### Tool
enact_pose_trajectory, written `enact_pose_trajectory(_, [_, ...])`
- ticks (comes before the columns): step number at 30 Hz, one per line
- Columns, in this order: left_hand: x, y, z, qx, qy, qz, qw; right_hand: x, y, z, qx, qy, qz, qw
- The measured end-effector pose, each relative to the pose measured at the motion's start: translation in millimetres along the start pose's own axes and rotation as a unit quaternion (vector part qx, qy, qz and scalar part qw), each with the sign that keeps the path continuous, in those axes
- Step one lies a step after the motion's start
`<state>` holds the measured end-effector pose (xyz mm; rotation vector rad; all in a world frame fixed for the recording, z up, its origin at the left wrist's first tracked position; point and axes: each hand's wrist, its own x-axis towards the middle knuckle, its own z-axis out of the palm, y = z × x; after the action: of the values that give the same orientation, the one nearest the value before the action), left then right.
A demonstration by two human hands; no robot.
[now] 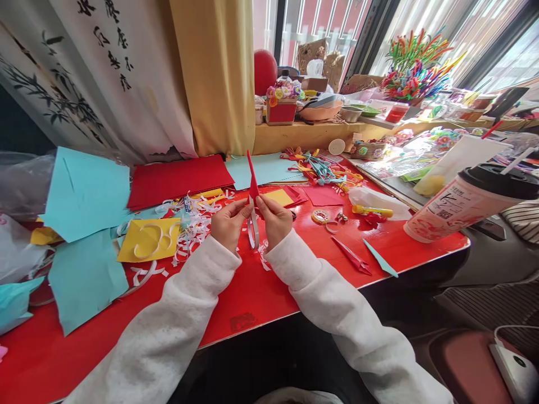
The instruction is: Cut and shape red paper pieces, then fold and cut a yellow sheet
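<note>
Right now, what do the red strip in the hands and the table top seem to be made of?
The red strip looks like thin matte paper or card: it stands up stiff, tapering to a point, pinched by the left hand and right hand. The table top is hard, glossy red, probably lacquered or laminated board: it shows soft reflections.

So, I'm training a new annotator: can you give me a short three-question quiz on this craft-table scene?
1. True or false: the left hand and right hand both pinch the red strip.
2. The white strip hangs: A) above the hands B) below, between the hands C) off the table edge.
3. What colour is the sheet bearing white curls?
Key: 1 true; 2 B; 3 yellow.
</note>
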<state>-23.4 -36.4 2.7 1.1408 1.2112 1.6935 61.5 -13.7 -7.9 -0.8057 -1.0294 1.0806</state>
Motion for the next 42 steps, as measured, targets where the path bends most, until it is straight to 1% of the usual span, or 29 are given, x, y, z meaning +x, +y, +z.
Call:
enact_pose_trajectory(4, [-0.2, -0.6, -0.2, -0.013, 0.003, -0.006, 1.000, 0.1, 0.9, -0.3, -0.018, -0.001, -0.003, 1.000])
enact_pose_trajectory(12, [0.6, -2.9, -0.2, -0.022, 0.010, -0.015, 1.000, -1.3, 0.3, -0.5, -0.013, -0.006, 0.004, 1.000])
enact_pose_trajectory(19, [0.3, -4.6, -0.8, -0.024, 0.002, -0.012, 1.000, -0.9, 0.8, -0.6, 0.002, -0.003, -0.003, 1.000])
enact_pose_trajectory(25, [0.0, -4.3, -0.5, -0.023, -0.017, -0.014, 0.999, 1.1, 4.3, -1.6, 0.001, -0.004, -0.005, 1.000])
enact_pose_trajectory(32, [-0.8, -4.1, -0.4, -0.004, 0.010, -0.008, 1.000, 0.0, 2.4, -0.8, -0.009, -0.007, 0.004, 1.000])
enact_pose_trajectory(42, [-3.8, -7.9, 1.0, -0.022, 0.029, -0.001, 0.999, 0.2, 3.7, -2.3, -0.010, -0.012, -0.004, 1.000])
